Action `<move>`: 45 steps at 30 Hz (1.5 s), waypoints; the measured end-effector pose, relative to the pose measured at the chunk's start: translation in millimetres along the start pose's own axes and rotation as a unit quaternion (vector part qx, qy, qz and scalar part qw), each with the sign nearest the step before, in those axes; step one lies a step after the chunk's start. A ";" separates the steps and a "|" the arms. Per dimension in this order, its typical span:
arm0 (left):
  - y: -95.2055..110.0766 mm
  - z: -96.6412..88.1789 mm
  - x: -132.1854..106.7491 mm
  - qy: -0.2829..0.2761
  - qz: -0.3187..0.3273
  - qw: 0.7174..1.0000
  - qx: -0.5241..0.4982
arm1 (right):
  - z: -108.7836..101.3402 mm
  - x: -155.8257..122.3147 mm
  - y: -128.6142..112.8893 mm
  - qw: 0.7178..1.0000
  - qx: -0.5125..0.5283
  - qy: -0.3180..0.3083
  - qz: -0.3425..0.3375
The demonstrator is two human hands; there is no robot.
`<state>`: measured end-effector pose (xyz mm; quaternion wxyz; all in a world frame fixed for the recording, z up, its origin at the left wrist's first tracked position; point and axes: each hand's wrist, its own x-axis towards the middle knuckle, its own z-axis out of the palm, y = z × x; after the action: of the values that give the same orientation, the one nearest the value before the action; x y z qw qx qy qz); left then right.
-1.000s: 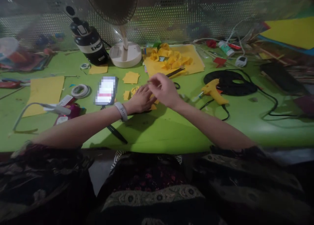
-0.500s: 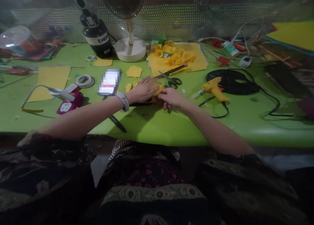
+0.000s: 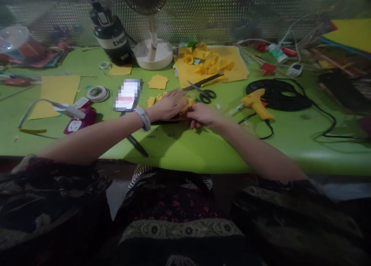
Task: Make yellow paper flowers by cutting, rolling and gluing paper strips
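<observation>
Nearest my cam: soft dark cloth (image 3: 174,204) w/ flowers, then the smooth green table (image 3: 188,157). A sec ago my R hand (image 3: 204,115) was up over my L hand (image 3: 168,105); now it's down by the right side of the bent yellow paper (image 3: 189,103), fingers curled, can't tell if they grip. L hand lies flat on the paper, fingers long & apart, not gripping. Hard plastic glue gun (image 3: 256,103) sits to the right. Scissors (image 3: 203,91), mostly hidden b4, now show their black loops. Farther: pointy star paper (image 3: 158,82), crinkly yellow curls (image 3: 213,63), round white fan base (image 3: 162,57), mesh wall (image 3: 203,26) w/ tiny holes
</observation>
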<state>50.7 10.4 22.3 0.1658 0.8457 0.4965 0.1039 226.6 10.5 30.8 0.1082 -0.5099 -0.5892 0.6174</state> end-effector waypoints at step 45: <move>0.5 -4.6 -0.8 0.009 -0.005 1.000 -0.029 | -3.5 3.0 2.4 1.000 -0.016 -0.003 -0.012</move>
<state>49.1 10.3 26.7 0.1866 0.8368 0.4993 0.1251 229.0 14.2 28.0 0.1064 -0.5026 -0.6054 0.6079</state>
